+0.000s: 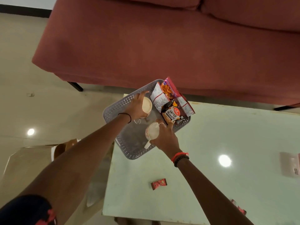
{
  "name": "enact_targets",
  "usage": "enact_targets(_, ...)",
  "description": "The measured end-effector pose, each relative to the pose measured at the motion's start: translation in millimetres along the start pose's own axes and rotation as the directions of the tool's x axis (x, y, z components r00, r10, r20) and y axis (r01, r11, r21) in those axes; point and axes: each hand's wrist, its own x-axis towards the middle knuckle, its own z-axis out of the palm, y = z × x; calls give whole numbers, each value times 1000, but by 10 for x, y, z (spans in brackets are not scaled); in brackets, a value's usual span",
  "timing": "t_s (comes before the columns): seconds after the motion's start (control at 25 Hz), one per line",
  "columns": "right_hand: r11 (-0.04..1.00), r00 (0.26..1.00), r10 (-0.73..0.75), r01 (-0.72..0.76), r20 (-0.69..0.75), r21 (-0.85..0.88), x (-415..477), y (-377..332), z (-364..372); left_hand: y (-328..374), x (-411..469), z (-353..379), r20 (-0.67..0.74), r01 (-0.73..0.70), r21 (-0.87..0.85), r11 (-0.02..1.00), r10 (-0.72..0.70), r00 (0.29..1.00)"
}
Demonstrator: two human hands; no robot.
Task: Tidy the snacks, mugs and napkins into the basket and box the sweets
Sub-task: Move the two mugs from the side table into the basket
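Note:
A grey perforated basket (113, 109) sits at the far left corner of the glass table (211, 143). My left hand (136, 106) grips a white mug (146, 104) inside the basket's far part. My right hand (165, 138) grips a second white mug (151, 133) with red print in the basket's near part. Snack packets stand along the basket's right side: a black salted peanuts pack (170, 113) and a red-and-orange pack (168, 89). A red sweet (158, 183) lies on the table near me, and another red sweet (238, 207) lies at the lower right.
A dark red sofa (162, 38) stands behind the table. A pale pink box (290, 164) lies at the table's right edge. Left of the table are a tiled floor and a glass-topped surface (32, 159) with a brown object.

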Motion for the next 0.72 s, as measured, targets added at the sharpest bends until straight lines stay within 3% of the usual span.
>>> enact_targets(0.16, 1000, 1000, 12, -12, -13, 8, 41, 52, 54, -3, 169, 60, -7, -7, -72, 997, 7, 1000)
enact_targets(0.48, 996, 996, 90, -90, -6, 30, 292, -19, -2, -162, 188, -105, 115, 7, 68, 998, -15, 993)
enact_targets(0.72, 994, 995, 103, -103, 11, 33, 506, -113, -64, -301, 153, -68, 74, -3, 42, 999, -1, 997)
